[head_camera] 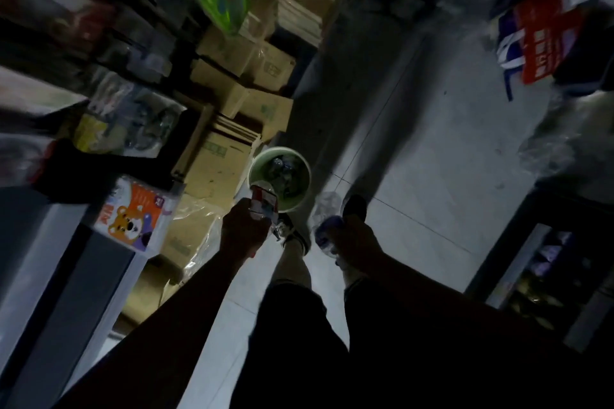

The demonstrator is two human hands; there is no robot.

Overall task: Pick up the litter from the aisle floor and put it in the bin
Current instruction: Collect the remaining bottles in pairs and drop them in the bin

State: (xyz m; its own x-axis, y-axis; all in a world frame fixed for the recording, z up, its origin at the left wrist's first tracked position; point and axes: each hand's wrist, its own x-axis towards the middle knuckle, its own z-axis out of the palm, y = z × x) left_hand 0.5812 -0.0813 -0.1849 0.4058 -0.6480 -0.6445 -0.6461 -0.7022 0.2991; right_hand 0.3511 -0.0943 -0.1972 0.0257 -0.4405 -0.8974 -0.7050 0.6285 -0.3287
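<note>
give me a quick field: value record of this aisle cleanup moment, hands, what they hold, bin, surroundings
left hand: grips a red-labelled clear bottle, its top over the near rim of the bin
right hand: grips a crumpled clear plastic bottle, off to the right of the bin
bin: green, round, on the floor, already holds clear plastic litter
left of bin: cardboard boxes stacked along the shelf
floor: pale tiles
lighting: dim, details blurred
</note>
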